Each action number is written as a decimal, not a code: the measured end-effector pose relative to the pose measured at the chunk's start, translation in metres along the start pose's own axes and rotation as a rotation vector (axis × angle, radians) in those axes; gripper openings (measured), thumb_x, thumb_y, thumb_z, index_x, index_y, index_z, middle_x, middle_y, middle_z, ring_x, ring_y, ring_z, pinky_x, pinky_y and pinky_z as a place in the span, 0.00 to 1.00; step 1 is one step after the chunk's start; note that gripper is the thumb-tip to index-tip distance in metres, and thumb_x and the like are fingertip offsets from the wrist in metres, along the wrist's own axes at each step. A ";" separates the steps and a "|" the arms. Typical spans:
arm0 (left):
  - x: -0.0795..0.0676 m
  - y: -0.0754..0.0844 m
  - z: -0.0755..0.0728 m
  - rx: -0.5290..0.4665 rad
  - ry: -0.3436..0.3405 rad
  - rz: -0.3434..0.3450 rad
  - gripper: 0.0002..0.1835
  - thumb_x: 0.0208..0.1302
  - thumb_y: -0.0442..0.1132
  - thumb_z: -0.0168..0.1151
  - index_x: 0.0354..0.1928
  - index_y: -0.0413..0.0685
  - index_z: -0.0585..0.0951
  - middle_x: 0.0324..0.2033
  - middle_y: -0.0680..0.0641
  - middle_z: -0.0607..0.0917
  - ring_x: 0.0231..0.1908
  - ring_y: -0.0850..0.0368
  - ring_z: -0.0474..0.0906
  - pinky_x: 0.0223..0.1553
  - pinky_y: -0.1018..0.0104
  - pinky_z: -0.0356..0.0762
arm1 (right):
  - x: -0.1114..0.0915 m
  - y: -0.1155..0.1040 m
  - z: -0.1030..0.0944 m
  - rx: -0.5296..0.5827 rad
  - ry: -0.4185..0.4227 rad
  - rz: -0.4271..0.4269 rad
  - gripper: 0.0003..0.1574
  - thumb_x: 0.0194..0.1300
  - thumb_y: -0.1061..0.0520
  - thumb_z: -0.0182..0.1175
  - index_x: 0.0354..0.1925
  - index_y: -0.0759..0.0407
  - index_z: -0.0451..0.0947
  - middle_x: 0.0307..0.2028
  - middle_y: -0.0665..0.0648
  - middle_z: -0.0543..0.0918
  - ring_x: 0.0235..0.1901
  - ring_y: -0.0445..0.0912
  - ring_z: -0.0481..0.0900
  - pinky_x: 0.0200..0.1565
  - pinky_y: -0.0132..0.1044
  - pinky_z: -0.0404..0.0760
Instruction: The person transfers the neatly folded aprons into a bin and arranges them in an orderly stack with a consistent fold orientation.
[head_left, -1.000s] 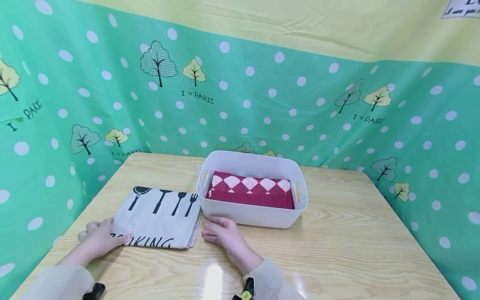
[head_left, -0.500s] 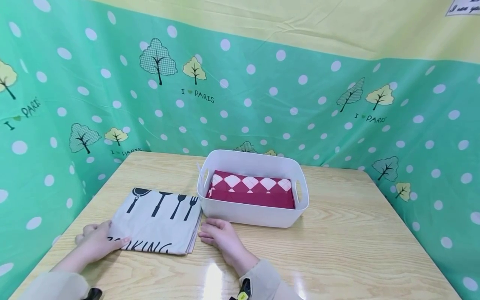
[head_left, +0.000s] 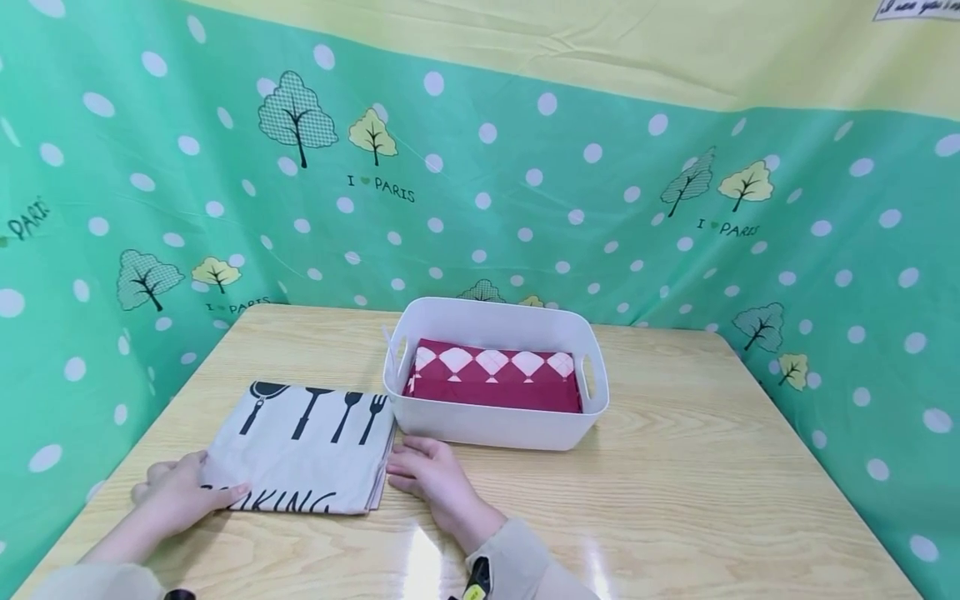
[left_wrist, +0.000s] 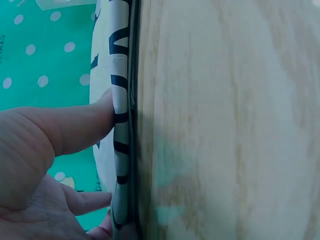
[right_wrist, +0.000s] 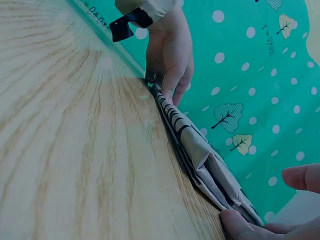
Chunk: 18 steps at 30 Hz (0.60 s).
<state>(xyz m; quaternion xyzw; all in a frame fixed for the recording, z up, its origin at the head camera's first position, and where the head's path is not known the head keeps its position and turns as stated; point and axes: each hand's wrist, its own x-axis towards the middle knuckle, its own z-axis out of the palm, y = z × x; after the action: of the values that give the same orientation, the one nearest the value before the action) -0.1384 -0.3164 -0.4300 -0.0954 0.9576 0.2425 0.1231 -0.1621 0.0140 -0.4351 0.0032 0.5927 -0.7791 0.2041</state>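
A folded white cloth (head_left: 303, 454) printed with black kitchen utensils and the letters of COOKING lies flat on the table's left side. My left hand (head_left: 176, 496) holds its near left corner, thumb (left_wrist: 82, 125) over the top and the other fingers at the left edge. At the cloth's right edge, my right hand (head_left: 435, 483) touches the layered folds with its fingertips (right_wrist: 235, 222), its thumb raised away from them. Right behind that hand stands a white plastic basket (head_left: 487, 427) with oval handle holes. Inside lies a folded dark red cloth (head_left: 495, 393) with pale fan shapes.
Light wood table (head_left: 675, 467) spreads under everything and extends to the right of the basket. A green polka-dot curtain (head_left: 465, 225) with printed trees hangs along the back and both sides.
The printed cloth has slid slightly toward me, away from its earlier spot beside the basket, and my left hand has moved with it. My right hand has come up against its right edge.
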 end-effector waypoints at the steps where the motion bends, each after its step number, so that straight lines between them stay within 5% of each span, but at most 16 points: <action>1: -0.001 0.001 0.000 0.001 -0.002 -0.002 0.62 0.57 0.66 0.66 0.63 0.10 0.52 0.54 0.11 0.58 0.53 0.18 0.48 0.52 0.29 0.49 | 0.000 0.000 0.001 0.007 0.002 0.001 0.37 0.66 0.64 0.58 0.67 0.81 0.59 0.61 0.73 0.75 0.47 0.48 0.84 0.54 0.43 0.83; 12: 0.006 0.001 -0.011 0.044 -0.028 -0.018 0.63 0.55 0.68 0.65 0.63 0.11 0.54 0.58 0.13 0.62 0.52 0.15 0.58 0.52 0.27 0.56 | -0.001 0.001 0.008 -0.033 0.083 -0.033 0.39 0.63 0.66 0.59 0.67 0.81 0.58 0.65 0.77 0.68 0.53 0.53 0.82 0.53 0.43 0.84; 18: 0.017 0.005 -0.023 -0.085 -0.068 -0.071 0.60 0.65 0.66 0.55 0.66 0.11 0.47 0.63 0.13 0.52 0.61 0.15 0.53 0.63 0.26 0.55 | 0.000 0.000 0.006 0.000 0.099 -0.019 0.37 0.63 0.66 0.59 0.67 0.79 0.61 0.65 0.74 0.70 0.52 0.50 0.82 0.54 0.43 0.84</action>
<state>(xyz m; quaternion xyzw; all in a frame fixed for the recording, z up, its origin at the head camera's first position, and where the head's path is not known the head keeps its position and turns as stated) -0.1599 -0.3253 -0.4126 -0.1262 0.9377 0.2813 0.1601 -0.1608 0.0081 -0.4337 0.0361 0.6021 -0.7799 0.1671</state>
